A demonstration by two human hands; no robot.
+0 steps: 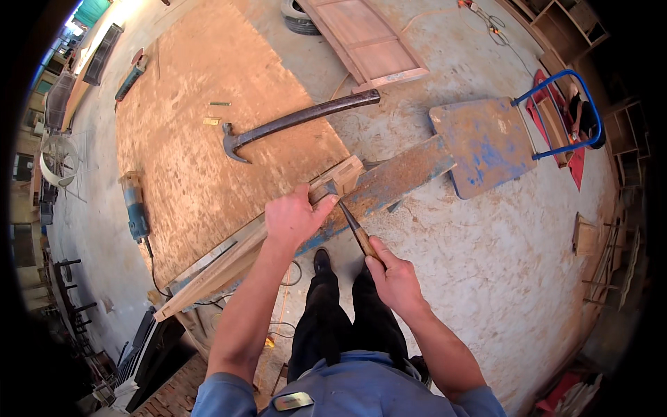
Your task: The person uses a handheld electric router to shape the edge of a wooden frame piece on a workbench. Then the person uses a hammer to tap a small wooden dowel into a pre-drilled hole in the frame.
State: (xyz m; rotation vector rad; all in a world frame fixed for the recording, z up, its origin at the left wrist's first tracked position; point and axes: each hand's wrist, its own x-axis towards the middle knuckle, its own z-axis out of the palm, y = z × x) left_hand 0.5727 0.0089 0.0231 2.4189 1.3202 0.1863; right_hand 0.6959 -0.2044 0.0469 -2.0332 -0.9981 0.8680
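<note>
My right hand (pixel 396 278) is closed round the wooden handle of a chisel (pixel 356 230). Its dark blade slants up and left, the tip close to my left thumb. My left hand (pixel 295 217) grips a long pale wooden board (pixel 229 264) near its far right end, with the thumb stretched toward the blade. A small grey patch, perhaps metal or a cut recess, shows on the board beside that thumb; I cannot tell which. Beyond the hands, a claw hammer (pixel 299 119) lies on the plywood worktop (pixel 187 167). A small brass hinge (pixel 212 121) rests left of its head.
Two corded power tools, one blue-grey (pixel 135 208) and one with a disc (pixel 132 78), lie along the worktop's left side. A rusty, blue-stained beam (pixel 396 174) runs toward a flat trolley (pixel 486 142) with a blue handle. A wooden panel (pixel 365 42) lies beyond. Another person (pixel 583 115) is far right.
</note>
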